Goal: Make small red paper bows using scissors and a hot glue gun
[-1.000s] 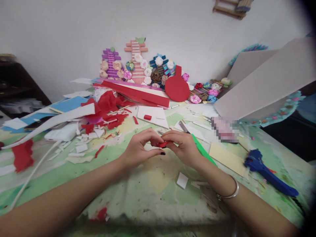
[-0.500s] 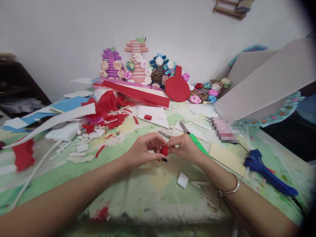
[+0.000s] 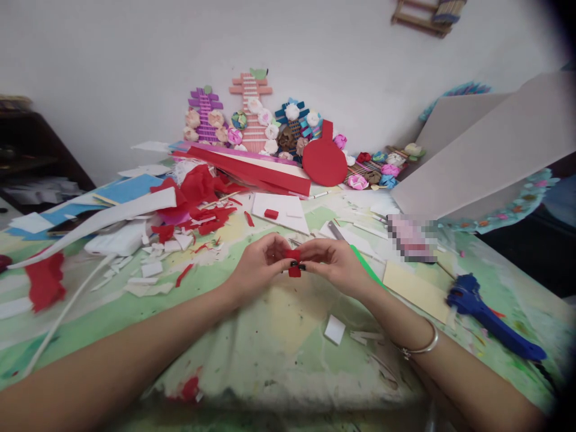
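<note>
Between my two hands is a small red paper-like piece [image 3: 294,272], part of it hidden by the fingers. My left hand [image 3: 265,264] pinches it from the left, the thumb lying across its front. From the other side, my right hand [image 3: 330,264] grips it too, and both dark-nailed thumbs meet at its middle. Just beyond the fingers lie the partly covered scissors [image 3: 294,242] and a cutter with a green handle [image 3: 366,266]. A small red block [image 3: 271,213] rests on a white board [image 3: 281,207] farther back.
Red paper scraps [image 3: 198,186] and white offcuts litter the left side. A blue glue gun [image 3: 495,324] lies at right beside a cream sheet [image 3: 418,291]. Decorated stick crafts and a red round-bodied cutout [image 3: 324,162] lean at the wall. A white square [image 3: 334,329] lies in front.
My right hand has turned, bringing its thumb to the front of the red piece beside my left thumb. The piece now shows below the thumbs.
</note>
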{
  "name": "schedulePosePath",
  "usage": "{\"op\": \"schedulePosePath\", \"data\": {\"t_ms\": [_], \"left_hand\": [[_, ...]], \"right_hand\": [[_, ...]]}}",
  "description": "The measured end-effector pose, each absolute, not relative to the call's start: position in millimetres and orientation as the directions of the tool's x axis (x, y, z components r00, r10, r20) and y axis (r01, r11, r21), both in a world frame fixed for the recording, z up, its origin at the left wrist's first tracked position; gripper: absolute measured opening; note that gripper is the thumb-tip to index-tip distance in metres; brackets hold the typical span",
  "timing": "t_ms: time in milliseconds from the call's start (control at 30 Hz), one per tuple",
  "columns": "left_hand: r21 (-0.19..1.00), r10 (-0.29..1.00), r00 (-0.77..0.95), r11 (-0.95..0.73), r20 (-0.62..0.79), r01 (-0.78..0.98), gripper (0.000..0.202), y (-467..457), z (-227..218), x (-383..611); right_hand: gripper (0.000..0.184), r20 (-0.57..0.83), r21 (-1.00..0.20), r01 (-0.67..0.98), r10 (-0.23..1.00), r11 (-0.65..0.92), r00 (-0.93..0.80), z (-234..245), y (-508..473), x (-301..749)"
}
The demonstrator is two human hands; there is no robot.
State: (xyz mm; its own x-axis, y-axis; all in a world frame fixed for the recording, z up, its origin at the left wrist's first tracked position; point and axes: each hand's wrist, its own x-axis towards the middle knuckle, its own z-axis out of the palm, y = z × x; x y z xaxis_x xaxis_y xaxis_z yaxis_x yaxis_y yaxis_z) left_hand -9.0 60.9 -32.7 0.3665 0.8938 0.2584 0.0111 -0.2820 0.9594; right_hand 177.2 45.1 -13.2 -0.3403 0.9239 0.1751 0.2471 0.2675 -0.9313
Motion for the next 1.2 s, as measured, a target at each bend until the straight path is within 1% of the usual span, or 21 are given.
{"op": "schedulePosePath", "data": {"t_ms": [133, 333, 500, 633, 833, 1000, 1100, 1200], "left_hand": [[0.951, 0.897, 0.326, -0.31, 0.299, -0.021, 0.024, 61, -35, -8], [0.951, 0.923, 0.269, -0.303, 0.277, 0.058, 0.02, 63, -35, -8], [0.963, 0.935, 0.246, -0.268, 0.254, 0.027, 0.019, 64, -34, -8], [0.972, 0.937, 0.266, -0.237, 0.227, 0.005, 0.019, 64, -35, -8], [0.966, 0.926, 0.286, -0.26, 0.246, 0.01, 0.017, 64, -36, -8], [0.924, 0.897, 0.305, -0.367, 0.321, 0.107, 0.015, 63, -36, -10], [0.86, 0.848, 0.335, -0.483, 0.412, 0.164, 0.014, 62, -36, -11], [0.807, 0.8, 0.363, -0.563, 0.478, 0.179, 0.008, 63, -36, -12]], "right_hand": [[0.019, 0.205, -0.948, 0.198, 0.953, 0.25, -0.222, -24, 50, 177], [0.013, 0.251, -0.941, 0.185, 0.952, 0.283, -0.177, -32, 52, 175], [0.011, 0.242, -0.942, 0.199, 0.957, 0.271, -0.159, -32, 53, 174], [0.012, 0.22, -0.952, 0.183, 0.965, 0.244, -0.139, -32, 52, 173], [0.013, 0.174, -0.972, 0.135, 0.977, 0.191, -0.126, -31, 52, 171], [0.016, 0.157, -0.976, 0.134, 0.981, 0.172, -0.116, -31, 53, 171], [0.013, 0.209, -0.957, 0.181, 0.971, 0.227, -0.115, -31, 51, 169], [0.008, 0.281, -0.925, 0.23, 0.952, 0.302, -0.119, -31, 48, 167]]}}
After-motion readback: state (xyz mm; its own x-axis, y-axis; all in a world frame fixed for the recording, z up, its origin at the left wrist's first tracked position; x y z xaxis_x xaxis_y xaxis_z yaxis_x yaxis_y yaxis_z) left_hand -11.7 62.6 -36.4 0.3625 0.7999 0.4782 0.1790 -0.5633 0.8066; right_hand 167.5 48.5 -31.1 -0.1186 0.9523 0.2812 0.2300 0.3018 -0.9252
